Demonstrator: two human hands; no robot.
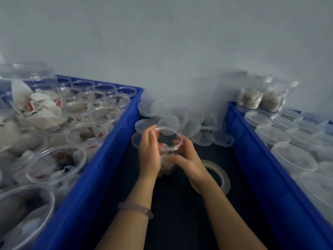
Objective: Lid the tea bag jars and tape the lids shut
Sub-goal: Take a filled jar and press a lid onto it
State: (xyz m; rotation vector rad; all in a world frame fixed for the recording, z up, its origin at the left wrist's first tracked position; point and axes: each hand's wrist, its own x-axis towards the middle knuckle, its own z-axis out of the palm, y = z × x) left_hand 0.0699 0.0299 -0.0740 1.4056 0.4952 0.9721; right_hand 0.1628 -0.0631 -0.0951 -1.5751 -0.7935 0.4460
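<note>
Plastic jar (168, 139) sits lidless, left hand (149, 152) flat against it, right hand (189, 157) curled round it; tape (221, 175) idle, many open jars (86, 134) waiting, lidded jars (272, 130) crated.

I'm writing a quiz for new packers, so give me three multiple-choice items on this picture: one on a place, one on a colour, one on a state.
1. Where is the tape roll?
A) flat on the table, beside the right hand
B) on the lid pile
C) inside a jar

2. What colour is the left crate?
A) green
B) blue
C) grey

3. The jar between the left hand and the right hand is:
A) lidded and taped
B) lidded, untaped
C) open, no lid

Answers:
1 A: the roll lies flat on the dark table, partly behind the right wrist.
2 B: its wall is plainly blue.
3 C: its mouth is bare, and tea bags show inside.
</note>
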